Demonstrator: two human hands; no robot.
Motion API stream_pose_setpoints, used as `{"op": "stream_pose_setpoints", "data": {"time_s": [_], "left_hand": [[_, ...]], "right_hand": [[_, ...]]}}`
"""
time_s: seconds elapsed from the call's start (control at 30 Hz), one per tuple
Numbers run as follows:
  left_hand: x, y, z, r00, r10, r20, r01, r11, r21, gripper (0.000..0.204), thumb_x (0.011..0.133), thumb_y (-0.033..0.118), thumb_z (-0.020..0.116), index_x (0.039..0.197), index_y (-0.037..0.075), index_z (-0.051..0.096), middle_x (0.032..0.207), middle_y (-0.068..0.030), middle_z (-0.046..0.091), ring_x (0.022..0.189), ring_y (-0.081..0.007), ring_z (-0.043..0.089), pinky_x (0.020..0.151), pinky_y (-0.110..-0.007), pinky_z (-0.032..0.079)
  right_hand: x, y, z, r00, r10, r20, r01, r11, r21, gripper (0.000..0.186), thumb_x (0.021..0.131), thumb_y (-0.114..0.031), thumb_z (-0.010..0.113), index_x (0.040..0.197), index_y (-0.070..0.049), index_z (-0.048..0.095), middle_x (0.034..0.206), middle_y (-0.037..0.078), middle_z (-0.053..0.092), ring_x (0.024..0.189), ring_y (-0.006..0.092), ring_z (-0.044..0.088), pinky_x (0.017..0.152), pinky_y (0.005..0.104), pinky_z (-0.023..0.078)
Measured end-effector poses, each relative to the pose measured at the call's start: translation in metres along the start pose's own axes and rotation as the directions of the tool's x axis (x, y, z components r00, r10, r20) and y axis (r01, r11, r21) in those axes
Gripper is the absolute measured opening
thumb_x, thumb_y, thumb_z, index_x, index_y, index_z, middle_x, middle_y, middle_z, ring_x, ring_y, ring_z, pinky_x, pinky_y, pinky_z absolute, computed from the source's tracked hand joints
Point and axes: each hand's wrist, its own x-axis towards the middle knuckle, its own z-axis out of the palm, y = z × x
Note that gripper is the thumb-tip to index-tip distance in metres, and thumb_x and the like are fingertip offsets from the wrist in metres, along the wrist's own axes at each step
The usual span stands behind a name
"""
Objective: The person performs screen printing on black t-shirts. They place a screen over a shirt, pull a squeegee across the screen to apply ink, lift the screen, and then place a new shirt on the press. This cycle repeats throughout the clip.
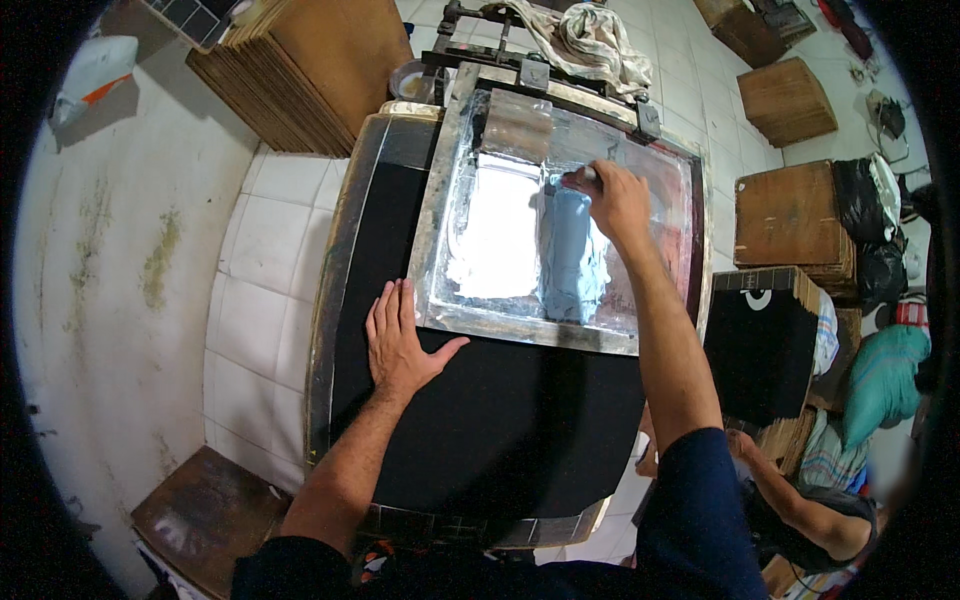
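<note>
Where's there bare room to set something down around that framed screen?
Bare: the black surface bordered by the near edge of the frame and both forearms. Crowded: the frame's far edge, with clamps and a bunched cloth.

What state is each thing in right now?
Black fabric: spread flat
Left hand: open, flat on fabric
Tool: gripped, partly hidden
Right hand: closed around tool
Frame: lying over fabric
Paint-like layer: smeared inside frame
Cream rag: bunched up
Brown boards: stacked
Green bag: bulging

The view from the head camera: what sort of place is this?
Probably a small screen-printing workshop: a framed screen with an ink-like coating lies over black, cloth-like material, and a stack of brown boards stands nearby.
</note>
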Motion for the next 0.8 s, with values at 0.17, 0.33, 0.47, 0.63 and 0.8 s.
{"op": "stream_pose_setpoints", "data": {"time_s": [0.17,0.33,0.47,0.63,0.8], "left_hand": [[0.0,0.0,0.001,1.0,0.002,-0.002,-0.002,1.0,0.001,0.122,0.077,0.062,0.084,0.161,0.0,0.021,0.16,-0.0247,0.033,0.151,-0.0375,0.03,0.123,-0.058,0.023],[0.0,0.0,0.001,1.0,-0.016,0.014,0.016,1.0,-0.006,0.121,0.078,0.062,0.083,0.162,0.0,0.022,0.16,-0.0251,0.033,0.152,-0.0379,0.03,0.123,-0.058,0.023],[0.0,-0.001,0.002,1.0,0.005,0.001,-0.005,1.0,0.011,0.122,0.079,0.065,0.082,0.162,0.001,0.021,0.159,-0.0251,0.034,0.151,-0.0374,0.03,0.123,-0.058,0.023],[0.0,-0.002,0.003,1.0,0.0,0.01,0.0,1.0,0.026,0.122,0.079,0.065,0.082,0.162,0.001,0.021,0.159,-0.0248,0.034,0.151,-0.0372,0.031,0.123,-0.058,0.023],[0.0,-0.001,0.003,1.0,-0.013,0.028,0.013,1.0,0.026,0.122,0.078,0.064,0.083,0.162,0.0,0.021,0.161,-0.0256,0.031,0.153,-0.0376,0.027,0.124,-0.059,0.021]], "right_hand": [[-0.014,-0.007,-0.013,0.966,0.039,0.256,-0.043,0.999,0.013,0.015,0.085,-0.013,0.073,0.098,-0.01,0.068,0.102,0.011,0.074,0.104,0.03,0.069,0.087,0.0477,0.046],[-0.077,-0.026,-0.037,0.971,-0.049,0.233,0.029,0.996,0.089,0.017,0.082,-0.004,0.074,0.097,-0.006,0.066,0.089,0.018,0.071,0.087,0.041,0.069,0.075,0.0514,0.05],[-0.05,-0.013,-0.039,0.985,0.08,0.15,-0.116,0.962,0.246,0.03,0.079,-0.004,0.077,0.107,-0.006,0.066,0.097,0.02,0.074,0.091,0.0439,0.07,0.077,0.0508,0.054],[-0.022,-0.005,-0.049,0.978,0.144,0.152,-0.163,0.979,0.122,0.035,0.078,-0.011,0.082,0.109,-0.007,0.067,0.097,0.022,0.074,0.092,0.0442,0.07,0.078,0.0529,0.054],[-0.016,-0.002,-0.042,0.972,0.102,0.21,-0.126,0.987,0.105,0.036,0.08,-0.017,0.082,0.113,-0.008,0.068,0.098,0.02,0.075,0.092,0.0432,0.071,0.079,0.0536,0.053]]}}
